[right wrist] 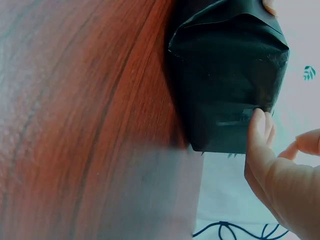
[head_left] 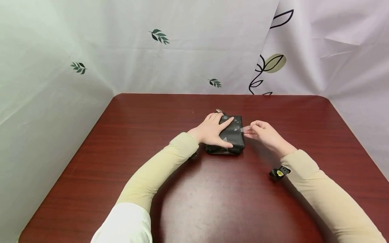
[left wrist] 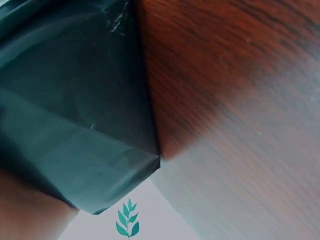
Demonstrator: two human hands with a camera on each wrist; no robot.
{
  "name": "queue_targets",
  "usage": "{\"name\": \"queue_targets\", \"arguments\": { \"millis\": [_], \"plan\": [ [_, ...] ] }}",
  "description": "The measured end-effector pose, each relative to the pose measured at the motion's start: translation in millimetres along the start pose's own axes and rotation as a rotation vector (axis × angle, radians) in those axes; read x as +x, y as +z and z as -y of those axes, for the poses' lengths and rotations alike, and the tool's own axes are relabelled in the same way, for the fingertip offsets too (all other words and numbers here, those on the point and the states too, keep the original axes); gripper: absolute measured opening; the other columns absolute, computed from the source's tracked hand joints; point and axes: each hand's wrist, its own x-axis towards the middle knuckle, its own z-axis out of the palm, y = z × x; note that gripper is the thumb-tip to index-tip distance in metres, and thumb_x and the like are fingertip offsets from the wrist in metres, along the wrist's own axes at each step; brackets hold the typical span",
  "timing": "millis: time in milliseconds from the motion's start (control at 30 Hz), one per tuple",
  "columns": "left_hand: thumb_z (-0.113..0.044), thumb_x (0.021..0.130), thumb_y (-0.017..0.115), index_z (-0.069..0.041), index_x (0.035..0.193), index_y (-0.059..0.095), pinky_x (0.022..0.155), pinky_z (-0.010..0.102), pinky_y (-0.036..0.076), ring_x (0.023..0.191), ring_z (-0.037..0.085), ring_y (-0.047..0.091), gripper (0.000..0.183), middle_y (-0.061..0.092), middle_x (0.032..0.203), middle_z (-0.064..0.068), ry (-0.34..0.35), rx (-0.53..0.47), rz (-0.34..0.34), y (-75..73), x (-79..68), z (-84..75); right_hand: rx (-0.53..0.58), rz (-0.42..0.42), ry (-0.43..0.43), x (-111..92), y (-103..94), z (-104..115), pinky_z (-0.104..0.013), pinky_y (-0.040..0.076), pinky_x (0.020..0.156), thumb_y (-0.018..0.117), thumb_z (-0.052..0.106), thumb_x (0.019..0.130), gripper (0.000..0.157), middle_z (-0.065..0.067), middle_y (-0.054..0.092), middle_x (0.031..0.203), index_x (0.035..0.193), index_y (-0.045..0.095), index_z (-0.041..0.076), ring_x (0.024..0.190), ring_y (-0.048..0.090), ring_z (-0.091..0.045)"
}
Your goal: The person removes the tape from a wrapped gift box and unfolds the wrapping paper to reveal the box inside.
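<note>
A black plastic-wrapped package [head_left: 235, 135], box-shaped, lies on the table. My left hand [head_left: 212, 130] rests spread over its top left part, thumb and fingers apart. At the package's right edge, my right hand [head_left: 262, 134] pinches a short strip of clear tape [head_left: 245, 129] between thumb and index finger. The strip reaches from the package edge to those fingers. In the right wrist view, straighter fingers [right wrist: 260, 127] of that hand are right at the package's end face [right wrist: 225, 95], which has folded edges. The left wrist view shows a smooth dark side [left wrist: 75, 110] of the wrapping.
The reddish-brown wooden table [head_left: 194, 202] extends around the package. A white curtain with leaf prints [head_left: 182, 60] stands behind and at both sides. A black strap with a yellow-marked piece [head_left: 279, 173] is on the right wrist, close over the table.
</note>
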Motion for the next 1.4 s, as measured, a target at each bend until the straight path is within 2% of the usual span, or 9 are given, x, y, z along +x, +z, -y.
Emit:
{"name": "queue_targets", "arguments": {
  "millis": [133, 200, 333, 500, 767, 833, 967, 1200, 1400],
  "plan": [
    [-0.076, 0.076, 0.052, -0.045, 0.149, 0.017, 0.114, 0.039, 0.014, 0.135, 0.025, 0.024, 0.086, 0.027, 0.145, 0.016, 0.031, -0.001, 0.000, 0.4, -0.2, -0.5, 0.116, 0.018, 0.020, -1, -2.9, -2, -0.022, 0.053, 0.082, 0.030, 0.000, 0.099, 0.024, 0.002, 0.062, 0.085, 0.082, 0.046, 0.005, 0.083, 0.064, -0.004],
    [-0.076, 0.076, 0.052, -0.047, 0.148, 0.019, 0.114, 0.039, 0.014, 0.135, 0.025, 0.024, 0.083, 0.027, 0.146, 0.016, 0.035, -0.001, 0.000, 0.1, -0.4, -0.9, 0.150, 0.031, 0.017, -2, -4.1, -3, -0.023, 0.054, 0.082, 0.030, -0.001, 0.099, 0.026, 0.001, 0.062, 0.085, 0.080, 0.047, 0.006, 0.084, 0.064, -0.005],
    [-0.076, 0.076, 0.052, -0.048, 0.147, 0.019, 0.114, 0.039, 0.013, 0.136, 0.025, 0.023, 0.083, 0.026, 0.146, 0.016, 0.030, 0.002, -0.001, -1.0, 0.2, -1.4, 0.205, 0.069, 0.014, -3, -8.6, -4, -0.024, 0.054, 0.083, 0.027, -0.004, 0.097, 0.030, -0.002, 0.061, 0.089, 0.079, 0.048, 0.007, 0.086, 0.065, -0.007],
    [-0.076, 0.076, 0.053, -0.048, 0.147, 0.019, 0.114, 0.039, 0.013, 0.133, 0.024, 0.025, 0.084, 0.028, 0.144, 0.014, 0.030, -0.008, -0.005, -1.8, -0.4, -0.1, 0.280, 0.123, 0.050, -1, -15.4, -5, -0.028, 0.054, 0.085, 0.023, -0.005, 0.096, 0.033, -0.009, 0.058, 0.093, 0.078, 0.048, 0.006, 0.090, 0.067, -0.013],
    [-0.075, 0.075, 0.055, -0.047, 0.147, 0.023, 0.114, 0.040, 0.015, 0.131, 0.024, 0.027, 0.084, 0.030, 0.142, 0.013, 0.023, -0.043, -0.028, 0.9, -4.3, 2.7, 0.398, 0.226, 0.088, 3, -21.3, -8, -0.033, 0.054, 0.084, 0.017, -0.003, 0.097, 0.037, -0.012, 0.069, 0.097, 0.075, 0.046, 0.004, 0.092, 0.069, -0.021],
    [-0.075, 0.074, 0.055, -0.047, 0.147, 0.023, 0.114, 0.040, 0.015, 0.131, 0.025, 0.027, 0.084, 0.030, 0.142, 0.014, 0.024, -0.042, -0.033, 1.4, -4.5, 2.9, 0.399, 0.231, 0.102, 3, -21.8, -8, -0.034, 0.054, 0.084, 0.016, -0.002, 0.098, 0.036, -0.012, 0.069, 0.097, 0.077, 0.045, 0.004, 0.092, 0.069, -0.022],
    [-0.075, 0.075, 0.055, -0.047, 0.147, 0.022, 0.114, 0.040, 0.015, 0.132, 0.025, 0.026, 0.084, 0.029, 0.143, 0.014, 0.028, -0.033, -0.031, 0.4, -3.1, 2.3, 0.356, 0.189, 0.157, 3, -22.7, -9, -0.034, 0.054, 0.084, 0.016, 0.000, 0.097, 0.033, -0.011, 0.068, 0.095, 0.077, 0.042, 0.004, 0.090, 0.069, -0.021],
    [-0.075, 0.077, 0.051, -0.046, 0.148, 0.019, 0.114, 0.040, 0.013, 0.137, 0.026, 0.022, 0.083, 0.026, 0.148, 0.018, 0.036, 0.007, 0.002, -0.9, -1.4, -1.1, 0.175, 0.161, 0.292, 1, -24.8, -14, -0.030, 0.055, 0.082, 0.022, 0.001, 0.097, 0.024, -0.004, 0.067, 0.089, 0.085, 0.041, 0.006, 0.087, 0.067, -0.013],
    [-0.076, 0.077, 0.051, -0.047, 0.148, 0.019, 0.114, 0.040, 0.015, 0.137, 0.025, 0.023, 0.083, 0.026, 0.147, 0.017, 0.035, 0.020, -0.006, 0.7, -0.8, -0.9, 0.116, 0.153, 0.321, 0, -25.8, -16, -0.032, 0.055, 0.082, 0.025, 0.005, 0.100, 0.021, -0.001, 0.067, 0.087, 0.088, 0.042, 0.009, 0.086, 0.066, -0.012]
  ]
}}
